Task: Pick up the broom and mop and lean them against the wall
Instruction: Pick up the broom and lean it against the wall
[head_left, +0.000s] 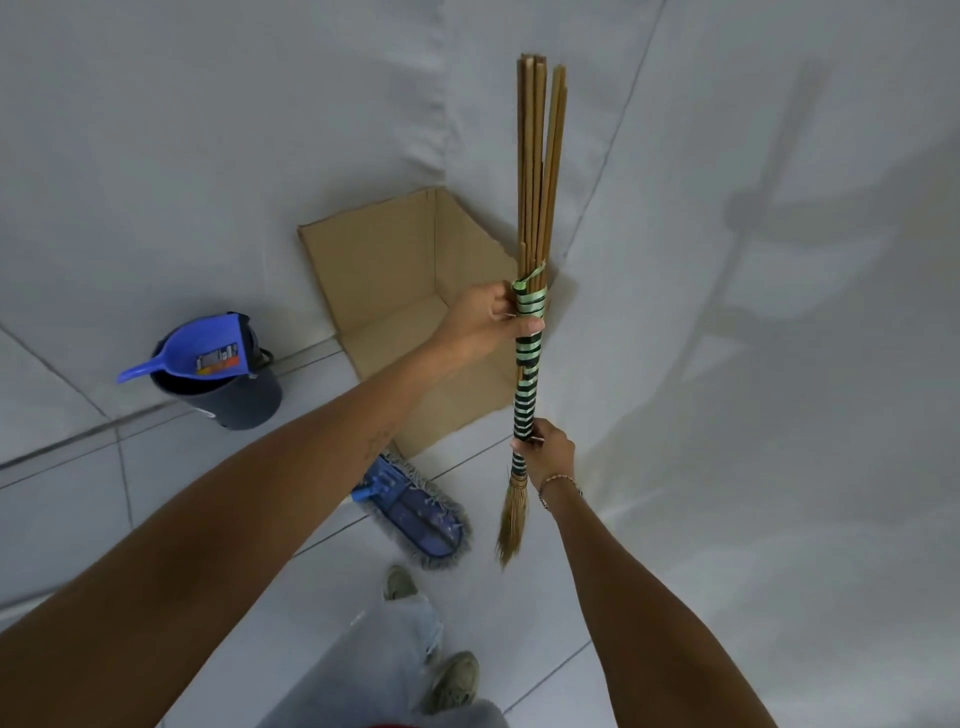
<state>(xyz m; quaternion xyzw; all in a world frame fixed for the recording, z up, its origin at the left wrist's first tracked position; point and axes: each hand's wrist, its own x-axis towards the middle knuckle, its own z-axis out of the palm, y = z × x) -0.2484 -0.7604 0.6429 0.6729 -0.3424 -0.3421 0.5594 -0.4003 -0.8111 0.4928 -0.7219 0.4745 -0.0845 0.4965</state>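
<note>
I hold the broom (535, 171) upright in front of the white wall (779, 364). It is a bundle of brown sticks bound with green and black striped tape, its bristle tip (511, 519) hanging down. My left hand (493, 322) grips the taped part high up. My right hand (545, 452) grips it lower, just above the bristles. The mop (415, 512), a blue flat head with a grey fringe, lies on the tiled floor below my left forearm, which hides its handle.
An open cardboard box (405, 291) stands against the wall behind the broom. A dark bucket (234, 389) holding a blue dustpan (192, 353) sits to the left. My feet in pale shoes (447, 675) stand on the white tiles.
</note>
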